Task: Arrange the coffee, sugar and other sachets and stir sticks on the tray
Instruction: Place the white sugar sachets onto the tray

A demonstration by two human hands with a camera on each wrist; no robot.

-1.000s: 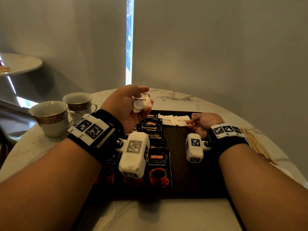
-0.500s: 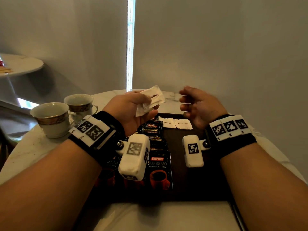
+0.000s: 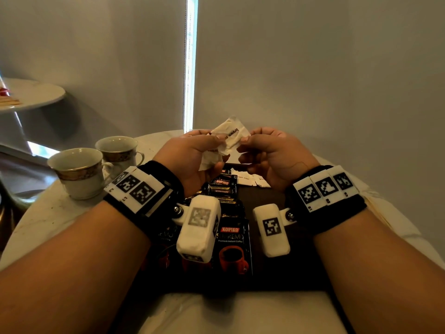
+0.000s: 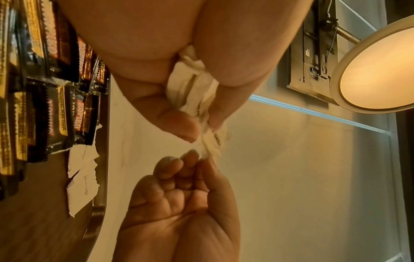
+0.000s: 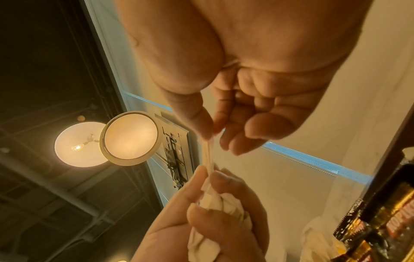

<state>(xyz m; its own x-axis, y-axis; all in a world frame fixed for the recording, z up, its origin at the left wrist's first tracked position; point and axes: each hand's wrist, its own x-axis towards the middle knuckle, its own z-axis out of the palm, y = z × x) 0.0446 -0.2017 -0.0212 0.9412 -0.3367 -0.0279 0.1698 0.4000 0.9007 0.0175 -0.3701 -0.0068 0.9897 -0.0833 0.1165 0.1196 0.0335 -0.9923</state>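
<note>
Sugar sachets (image 3: 225, 143) bunched in the left hand's (image 3: 192, 156) grip above the tray's (image 3: 267, 196) twelve-o'clock edge, right hand (image 3: 272, 155) pinching one.

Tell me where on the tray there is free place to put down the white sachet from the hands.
The tray is bare on its right half, between the Kopiko coffee sachets and the right edge, nearer than the two white sachets at the far end. The left half is crowded with coffee sachets.
</note>
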